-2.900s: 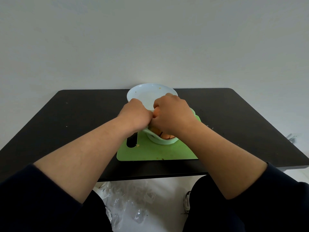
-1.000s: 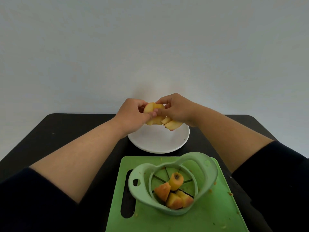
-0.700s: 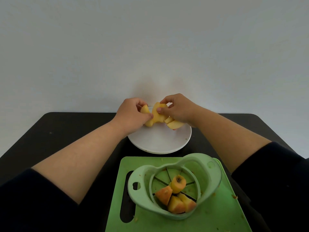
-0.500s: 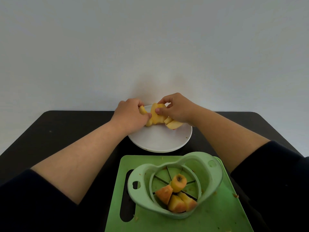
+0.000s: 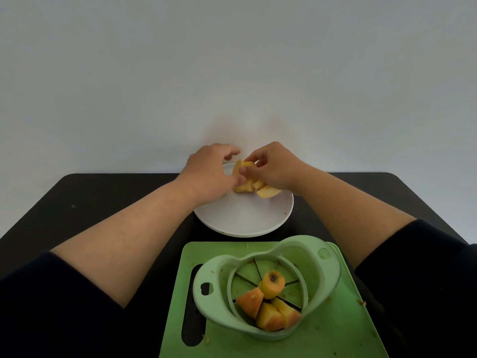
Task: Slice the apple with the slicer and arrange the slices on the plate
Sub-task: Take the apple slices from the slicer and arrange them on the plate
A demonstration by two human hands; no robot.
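A white plate (image 5: 242, 218) sits on the black table beyond the cutting board. Both hands hover over its far side. My right hand (image 5: 275, 167) pinches several yellow apple slices (image 5: 267, 191), the lowest touching the plate. My left hand (image 5: 209, 171) has its fingers spread and its thumb against a slice (image 5: 242, 187); whether it grips that slice is unclear. The pale green slicer (image 5: 268, 285) lies on the green cutting board (image 5: 335, 332), holding the apple core (image 5: 272, 284) upright in its centre ring and three wedges (image 5: 268, 313) in its near sections.
The black table (image 5: 90, 200) runs to a plain white wall right behind the plate. Small apple crumbs (image 5: 361, 302) lie on the board's right side. Dark sleeves cover both upper arms at the frame's bottom corners.
The hands left the slicer and carried slices to the plate. Over the last second they sank toward it, and the left hand's fingers spread apart.
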